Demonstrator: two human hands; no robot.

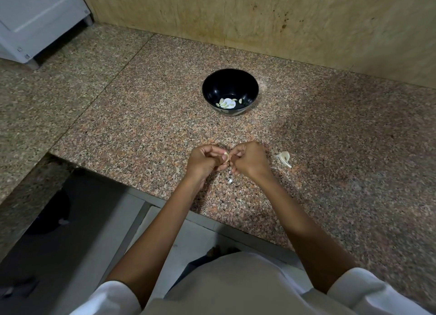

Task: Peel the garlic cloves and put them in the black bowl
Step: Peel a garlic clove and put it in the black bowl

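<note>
Left hand [204, 160] curled, pinching garlic clove [227, 157] just above counter [141, 126], long axis running roughly away from body. Straight beyond, black bowl [230, 79] holding peeled cloves [227, 103]. Right hand [247, 160] curled, fingertips pinching clove's other side. Farther right, pale garlic pieces [284, 158] lying on counter.

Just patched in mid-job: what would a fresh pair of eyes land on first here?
First, near the front edge of the counter, the left hand and right hand meet, both pinching one garlic clove. Next comes the black bowl straight beyond them, with several peeled cloves at its bottom. Then a pale garlic piece lying just right of the right hand.
</note>
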